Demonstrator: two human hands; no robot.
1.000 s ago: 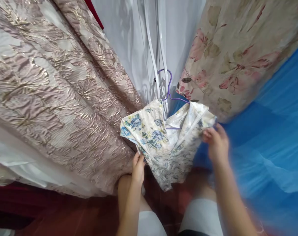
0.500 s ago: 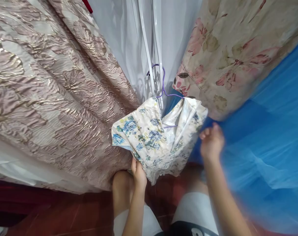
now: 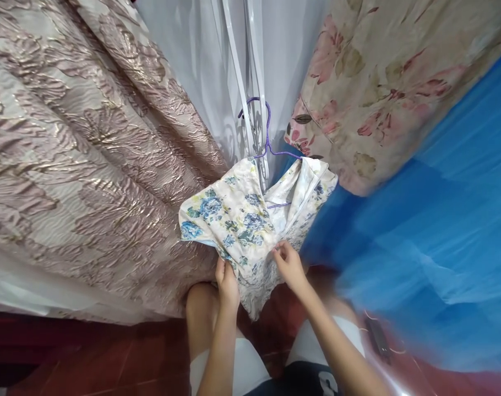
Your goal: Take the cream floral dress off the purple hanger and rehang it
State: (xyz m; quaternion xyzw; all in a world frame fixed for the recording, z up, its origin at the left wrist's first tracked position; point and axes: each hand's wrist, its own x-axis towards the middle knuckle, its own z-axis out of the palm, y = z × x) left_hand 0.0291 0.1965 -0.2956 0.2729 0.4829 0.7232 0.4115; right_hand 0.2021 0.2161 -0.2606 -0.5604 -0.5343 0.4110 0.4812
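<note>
Garment: a white cloth top printed with blue flowers and green-yellow leaves [image 3: 242, 220], hung in front of the person, above the knees.
Long axis: from shoulders to hem, running down toward the person, the lower end leaning slightly left.
Neck end: away from the person; the V-neck widens upward and a little right.
Hem end: gathered to a narrow point between the legs [image 3: 203, 311].
Left-side sleeve: points left, in front of a pink and gold crinkled-fabric drape [image 3: 122, 181].
Hanger: a thin purple hanger [image 3: 268, 132] inside the shoulders, hook upward, its tip turned left.
Left hand [image 3: 229, 286]: thumb and fingers pinching the top's left side, below the sleeve.
Right hand [image 3: 290, 267]: fingers drawn together, tips touching the front near the base of the V; cannot tell whether a fold is caught.
Behind the hook: slim white bars [image 3: 256, 66] before a pale grey-white hanging cloth [image 3: 294, 60].
Upper right: a beige cloth with pink flowers [image 3: 382, 93], its lower corner near the hanger.
Right: a sheer blue fabric [image 3: 444, 236], near the right-side sleeve.
Below: a red tiled floor [image 3: 151, 352], with a dark, long object [image 3: 376, 338] at right.
</note>
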